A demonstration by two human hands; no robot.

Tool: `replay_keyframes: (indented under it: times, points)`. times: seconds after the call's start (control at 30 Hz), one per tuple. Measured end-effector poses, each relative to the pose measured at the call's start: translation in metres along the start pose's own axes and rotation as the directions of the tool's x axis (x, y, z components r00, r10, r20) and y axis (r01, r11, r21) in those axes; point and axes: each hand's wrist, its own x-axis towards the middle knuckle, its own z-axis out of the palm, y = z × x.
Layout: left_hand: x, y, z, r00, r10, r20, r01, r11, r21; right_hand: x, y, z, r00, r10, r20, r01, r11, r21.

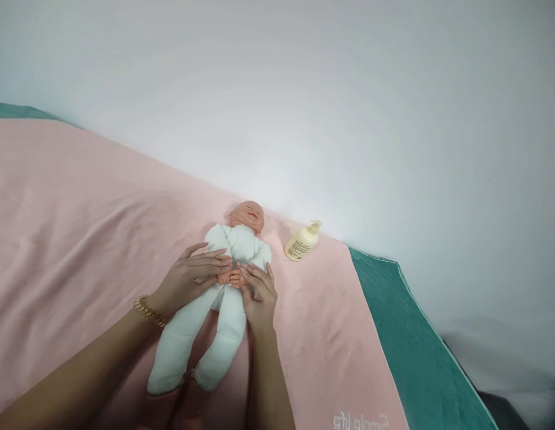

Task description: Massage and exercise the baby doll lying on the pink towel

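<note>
A baby doll (244, 243) in white clothes lies on its back on a pink blanket, head towards the wall. My left hand (190, 279), with a beaded bracelet at the wrist, is closed over the doll's arm on the left, its long fingers reaching across the belly. At the other side, my right hand (261, 297) has its thumb and fingers around the doll's other forearm. The doll's small hands (235, 277) are close together over its belly, between my fingertips. My hands cover most of its sleeves.
A pale yellow pump bottle (301, 242) stands on the blanket, right of the doll and near the wall. The pink blanket (326, 334) has creases at the left and lies over a green sheet (385, 304). A white wall (304, 107) rises behind.
</note>
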Motion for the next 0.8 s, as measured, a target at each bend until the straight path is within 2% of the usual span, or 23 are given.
replay_keyframes:
  times: [0.13,0.33,0.43,0.47,0.5,0.53,0.6,0.63,0.67,0.73,0.8]
  points:
    - [-0.001,-0.002,0.002,0.999,-0.038,0.037,0.038,0.999,-0.009,0.001,-0.002,-0.001,0.999,-0.004,0.047,0.004,1.000,-0.013]
    - [0.000,-0.001,0.001,0.999,-0.010,0.042,0.011,1.000,-0.005,0.001,-0.003,-0.001,0.999,-0.007,0.052,0.006,1.000,0.009]
    - [0.002,0.003,-0.004,0.997,-0.061,-0.039,0.060,0.997,-0.040,0.001,-0.002,-0.003,0.996,0.087,-0.011,-0.085,0.991,0.108]
    - [0.002,0.004,-0.006,0.988,-0.119,-0.099,0.114,0.992,-0.052,0.001,-0.002,-0.004,0.988,0.140,-0.065,-0.129,0.980,0.149]
    - [0.003,0.006,-0.009,0.961,-0.211,-0.180,0.202,0.977,-0.067,0.002,-0.001,-0.006,0.970,0.204,-0.131,-0.176,0.965,0.196]
    - [0.004,0.007,-0.013,0.905,-0.326,-0.272,0.312,0.945,-0.094,0.003,0.000,-0.009,0.939,0.276,-0.204,-0.222,0.942,0.252]
    - [0.006,0.007,-0.019,0.724,-0.551,-0.415,0.500,0.834,-0.234,0.006,0.005,-0.017,0.835,0.438,-0.334,-0.306,0.873,0.380]
    - [0.007,0.005,-0.022,0.630,-0.636,-0.445,0.538,0.771,-0.340,0.007,0.008,-0.021,0.768,0.515,-0.381,-0.340,0.832,0.439]
    - [0.008,0.002,-0.025,0.548,-0.703,-0.453,0.538,0.711,-0.453,0.008,0.013,-0.026,0.697,0.584,-0.416,-0.365,0.789,0.495]
    - [0.007,-0.008,-0.029,0.412,-0.801,-0.434,0.460,0.595,-0.659,0.008,0.024,-0.034,0.571,0.691,-0.444,-0.389,0.704,0.595]
    - [0.003,-0.021,-0.031,0.296,-0.880,-0.372,0.377,0.465,-0.801,0.005,0.036,-0.041,0.497,0.769,-0.402,-0.402,0.614,0.679]
